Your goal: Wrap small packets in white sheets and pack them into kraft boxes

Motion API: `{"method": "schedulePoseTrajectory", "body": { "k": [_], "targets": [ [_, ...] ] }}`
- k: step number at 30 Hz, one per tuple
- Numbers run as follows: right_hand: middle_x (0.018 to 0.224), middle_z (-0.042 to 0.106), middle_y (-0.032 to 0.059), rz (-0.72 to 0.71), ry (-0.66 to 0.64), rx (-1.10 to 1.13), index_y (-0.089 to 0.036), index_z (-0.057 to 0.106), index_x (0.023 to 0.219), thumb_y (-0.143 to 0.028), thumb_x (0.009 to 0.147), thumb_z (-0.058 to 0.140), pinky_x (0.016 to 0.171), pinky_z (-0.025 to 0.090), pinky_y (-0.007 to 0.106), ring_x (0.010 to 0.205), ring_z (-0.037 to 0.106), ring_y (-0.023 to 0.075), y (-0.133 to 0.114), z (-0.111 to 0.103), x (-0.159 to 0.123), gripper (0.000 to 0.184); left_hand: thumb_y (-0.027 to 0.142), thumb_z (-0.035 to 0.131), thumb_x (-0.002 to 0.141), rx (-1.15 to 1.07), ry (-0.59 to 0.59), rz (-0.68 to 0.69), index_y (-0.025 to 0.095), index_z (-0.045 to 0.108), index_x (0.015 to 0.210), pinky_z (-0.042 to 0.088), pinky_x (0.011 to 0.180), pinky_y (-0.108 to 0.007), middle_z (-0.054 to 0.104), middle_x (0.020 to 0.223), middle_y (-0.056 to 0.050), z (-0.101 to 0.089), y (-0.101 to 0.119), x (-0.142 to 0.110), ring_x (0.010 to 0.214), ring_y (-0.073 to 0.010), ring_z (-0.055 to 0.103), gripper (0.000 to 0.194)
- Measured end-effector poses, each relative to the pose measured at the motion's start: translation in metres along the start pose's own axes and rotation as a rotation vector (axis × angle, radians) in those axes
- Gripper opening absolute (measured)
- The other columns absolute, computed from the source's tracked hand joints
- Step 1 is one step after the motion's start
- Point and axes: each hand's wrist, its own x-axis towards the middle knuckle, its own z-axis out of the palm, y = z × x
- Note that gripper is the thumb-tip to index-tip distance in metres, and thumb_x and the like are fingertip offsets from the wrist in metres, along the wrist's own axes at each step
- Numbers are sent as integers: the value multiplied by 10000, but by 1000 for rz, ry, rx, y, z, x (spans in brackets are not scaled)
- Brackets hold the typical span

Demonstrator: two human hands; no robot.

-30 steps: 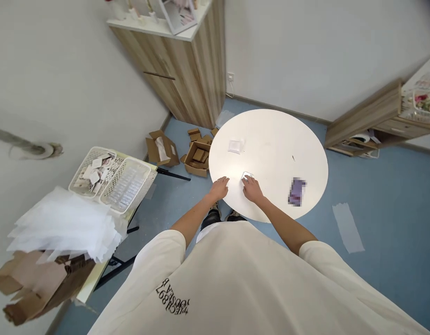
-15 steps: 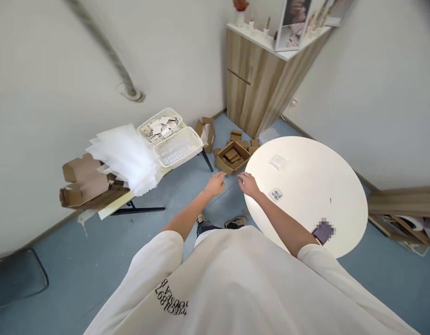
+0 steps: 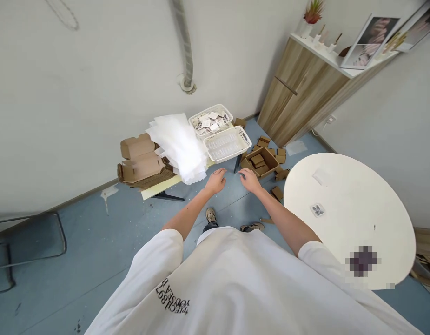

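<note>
My left hand point(image 3: 216, 180) and my right hand point(image 3: 249, 179) are held out in front of me over the blue floor, palms down, fingers loosely spread and holding nothing. Just beyond them stands a low yellow table point(image 3: 155, 188) with a stack of white foam sheets point(image 3: 180, 145), two white baskets point(image 3: 228, 143) and flat brown cardboard boxes point(image 3: 140, 160). The white round table point(image 3: 350, 218) lies to my right, with a small clear packet point(image 3: 318, 210) and a white pouch point(image 3: 321, 177) on it.
An open cardboard box point(image 3: 261, 161) and loose brown cartons lie on the floor between the two tables. A wooden cabinet point(image 3: 305, 88) stands in the corner. A dark chair frame point(image 3: 26, 246) is at the far left. A grey hose point(image 3: 185, 46) runs down the wall.
I have turned left, away from the round table. Both hands left its edge and the small packet and now hover over the floor toward the low yellow table.
</note>
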Motion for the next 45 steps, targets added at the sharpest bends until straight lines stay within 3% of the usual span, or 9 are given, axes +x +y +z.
{"method": "schedulePoseTrajectory", "body": {
  "k": [4, 8, 17, 21, 27, 33, 37, 41, 45],
  "targets": [
    [1426, 612, 105, -46, -19, 10, -212, 668, 1343, -256, 1008, 412, 1064, 467, 414, 1275, 556, 285, -67, 25, 37, 424, 199, 425, 983, 8, 60, -10, 193, 521, 1485, 433, 1186, -476, 498, 1579, -114, -41, -56, -17, 1448, -287, 472, 512],
    [1471, 584, 102, -106, -57, -27, -210, 643, 1385, -259, 1011, 424, 1092, 451, 419, 1302, 536, 288, -115, 42, 70, 436, 192, 421, 987, 57, 90, -64, 186, 532, 1464, 412, 1186, -519, 484, 1584, -130, -69, -95, -28, 1471, -316, 432, 490],
    [1617, 446, 107, -214, -124, -232, -198, 604, 1447, -231, 988, 475, 1125, 414, 501, 1412, 435, 330, -162, 71, 122, 478, 200, 496, 959, 127, 92, -138, 214, 542, 1441, 282, 1251, -589, 368, 1665, -134, -79, -135, -32, 1572, -351, 267, 485],
    [1653, 391, 113, -248, -164, -294, -201, 611, 1439, -232, 981, 486, 1142, 381, 533, 1458, 380, 342, -170, 80, 135, 476, 211, 482, 960, 108, 60, -129, 207, 550, 1434, 238, 1267, -597, 330, 1687, -135, -76, -144, -30, 1582, -358, 242, 479],
    [1641, 402, 135, -195, -134, -260, -187, 621, 1405, -231, 966, 499, 1149, 363, 543, 1453, 383, 352, -173, 86, 143, 459, 199, 403, 985, 62, 77, -119, 186, 333, 1606, 227, 1273, -561, 403, 1648, -148, -80, -150, -25, 1562, -320, 297, 625],
    [1267, 712, 98, 43, 28, 142, -229, 570, 1414, -277, 1005, 441, 1076, 464, 458, 1186, 630, 259, -185, 81, 157, 432, 200, 370, 1001, 64, 138, -109, 170, 300, 1623, 257, 1255, -525, 376, 1664, -151, -97, -147, -24, 1555, -309, 310, 627],
    [1290, 720, 89, 53, 71, 365, -224, 628, 1377, -388, 1035, 418, 1068, 499, 384, 1143, 669, 211, -194, 74, 173, 433, 204, 364, 1005, 80, 142, -45, 175, 270, 1642, 237, 1263, -519, 356, 1678, -135, -104, -141, -24, 1564, -307, 293, 645],
    [1284, 731, 99, 100, 154, 409, -199, 738, 1199, -381, 987, 501, 1076, 512, 391, 1144, 685, 219, -192, 65, 181, 367, 215, 365, 1010, 92, 123, 51, 190, 272, 1644, 222, 1273, -498, 340, 1691, -111, -106, -132, -22, 1570, -283, 287, 642],
    [1245, 746, 108, 153, 240, 414, -187, 757, 1169, -356, 944, 568, 1041, 542, 398, 1098, 706, 232, -179, 52, 176, 339, 308, 365, 1043, 70, 126, 107, 214, 309, 1627, 224, 1271, -507, 324, 1699, -103, -105, -121, -18, 1568, -291, 288, 595]
  ]
}}
